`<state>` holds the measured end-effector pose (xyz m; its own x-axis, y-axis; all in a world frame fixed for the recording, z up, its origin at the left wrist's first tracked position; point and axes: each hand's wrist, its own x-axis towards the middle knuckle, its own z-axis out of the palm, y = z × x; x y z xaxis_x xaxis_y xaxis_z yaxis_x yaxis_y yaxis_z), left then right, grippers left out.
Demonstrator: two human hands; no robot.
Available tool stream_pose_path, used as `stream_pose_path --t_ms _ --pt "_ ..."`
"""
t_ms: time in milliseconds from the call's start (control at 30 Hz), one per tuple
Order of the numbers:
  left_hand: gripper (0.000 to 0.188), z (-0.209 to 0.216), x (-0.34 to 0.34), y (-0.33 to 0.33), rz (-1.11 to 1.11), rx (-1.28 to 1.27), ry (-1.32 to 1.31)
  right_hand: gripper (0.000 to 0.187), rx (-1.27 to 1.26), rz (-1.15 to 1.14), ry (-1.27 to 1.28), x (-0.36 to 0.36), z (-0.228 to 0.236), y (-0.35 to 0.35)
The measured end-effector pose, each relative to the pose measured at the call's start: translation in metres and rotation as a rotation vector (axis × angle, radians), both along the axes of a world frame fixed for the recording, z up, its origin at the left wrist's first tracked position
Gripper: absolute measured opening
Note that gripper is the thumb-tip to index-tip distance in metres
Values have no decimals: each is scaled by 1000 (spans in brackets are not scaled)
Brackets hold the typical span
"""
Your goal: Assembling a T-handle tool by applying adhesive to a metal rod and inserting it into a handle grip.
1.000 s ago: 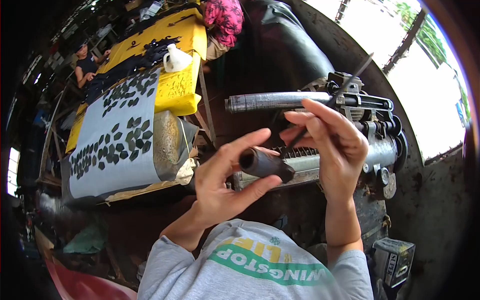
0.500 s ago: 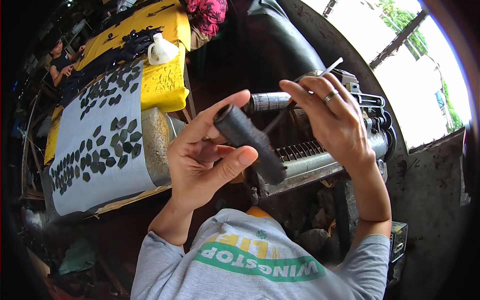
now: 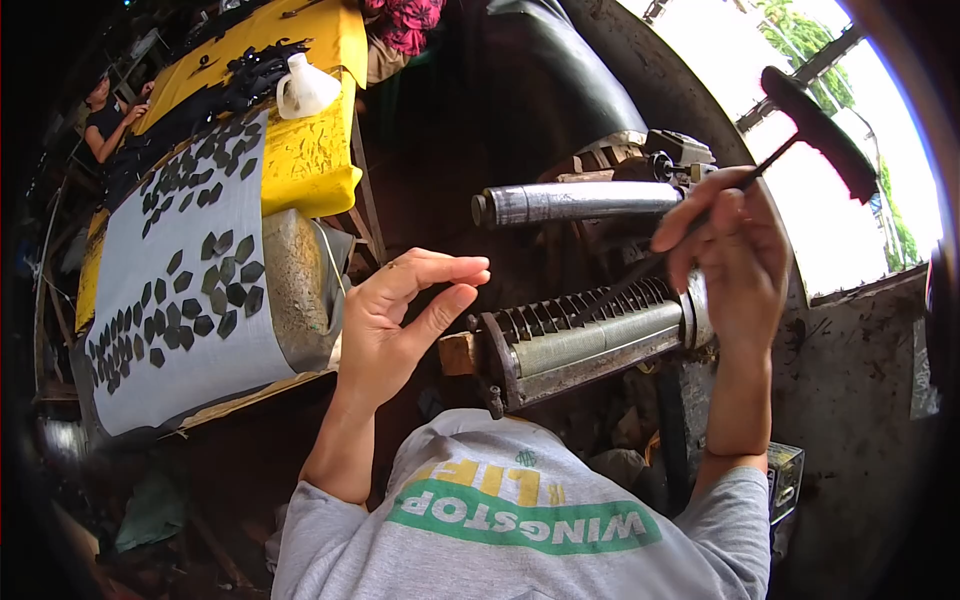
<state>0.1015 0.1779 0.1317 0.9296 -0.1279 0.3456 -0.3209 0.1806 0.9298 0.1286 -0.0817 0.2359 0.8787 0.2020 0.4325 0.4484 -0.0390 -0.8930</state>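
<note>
A T-handled tool with a thick dark crossbar (image 3: 820, 135) and a thin dark rod is in my right hand (image 3: 735, 245), fingers closed round the rod and slightly blurred. The crossbar is up at the right; the rod slants down past my fingers toward the row of thin upright metal blades (image 3: 570, 308) on a machine. Whether its tip touches them I cannot tell. My left hand (image 3: 400, 325) hovers left of the machine, thumb and forefinger slightly apart with nothing between them. A bare metal roller (image 3: 580, 203) lies behind the blades.
On the left, a table carries a grey sheet (image 3: 215, 370) with several dark pentagonal pieces (image 3: 200, 325). Beyond are yellow sheeting (image 3: 310, 165), a white funnel-shaped container (image 3: 308, 88) and a person (image 3: 105, 125). A wooden block (image 3: 458, 354) sits by the machine's left end.
The dark handle has left my left hand. The tool is turned over: its handle has swung up to the right and its rod points down-left. My right hand has moved slightly right and down.
</note>
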Motion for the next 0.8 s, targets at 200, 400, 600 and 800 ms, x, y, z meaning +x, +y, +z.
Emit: stream_pose_path --t_ms 200,400,600,800 --pt "22 2 9 -26 -73 200 -60 19 -130 156 136 4 -30 11" --pt "29 -8 12 -48 -128 140 -20 13 -199 186 161 5 -39 21" --pt "25 -10 16 -56 -160 205 17 8 -438 206 -74 8 -48 26" --pt "17 -14 16 -58 -234 46 172 14 -491 330 29 10 -46 28"
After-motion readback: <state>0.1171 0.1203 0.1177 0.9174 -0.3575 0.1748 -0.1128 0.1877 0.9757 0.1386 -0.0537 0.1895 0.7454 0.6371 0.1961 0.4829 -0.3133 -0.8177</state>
